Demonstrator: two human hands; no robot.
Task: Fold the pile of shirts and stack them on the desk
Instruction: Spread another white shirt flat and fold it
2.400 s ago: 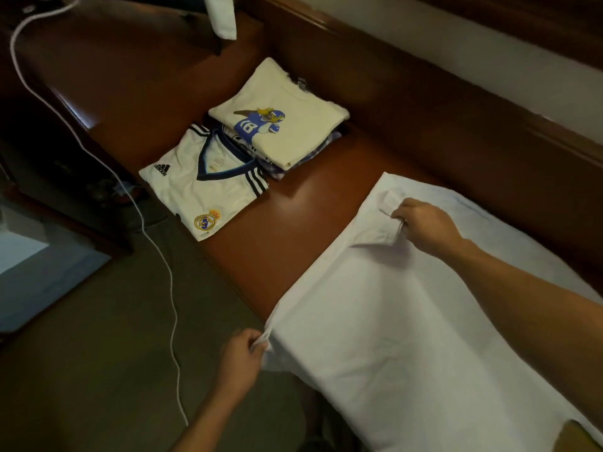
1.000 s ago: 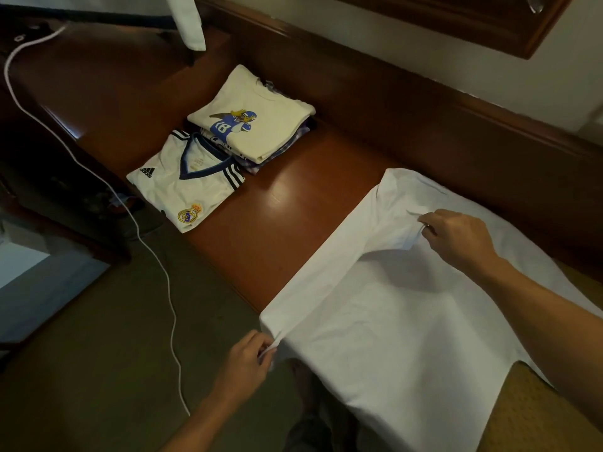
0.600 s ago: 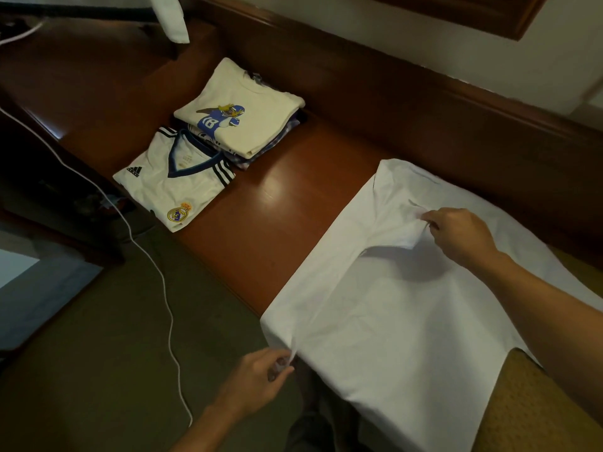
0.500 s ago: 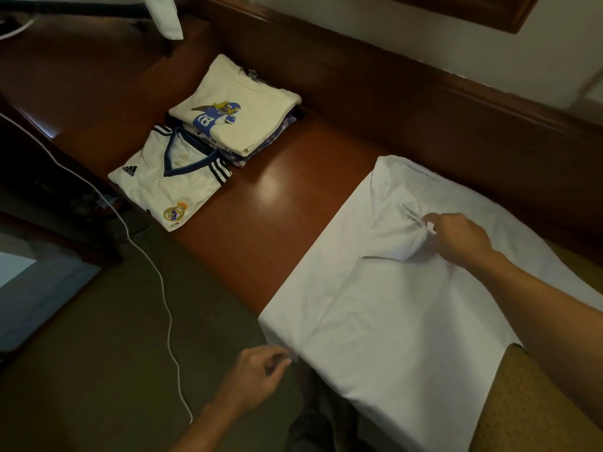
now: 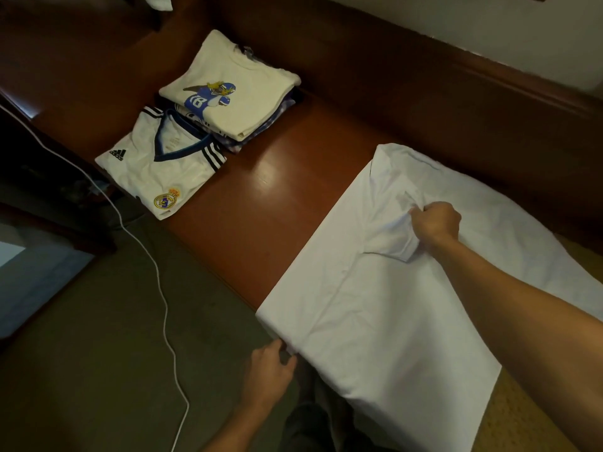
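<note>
Crumpling the sleeve [image 5: 390, 241], the right hand [image 5: 435, 221] grips the smooth white shirt [image 5: 375, 316] (left hand [image 5: 269, 367] pinches its hem).

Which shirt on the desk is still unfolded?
The plain white shirt, spread flat with the right hand gripping it; the Real Madrid jersey and the cream number-18 tee are folded.

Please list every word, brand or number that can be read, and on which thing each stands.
"adidas": chest of the white jersey.
"18": printed football player on the cream T-shirt.
Crest on the jersey and print inside its collar: too blurred to read.
Plain white shirt: no text seen.
</note>
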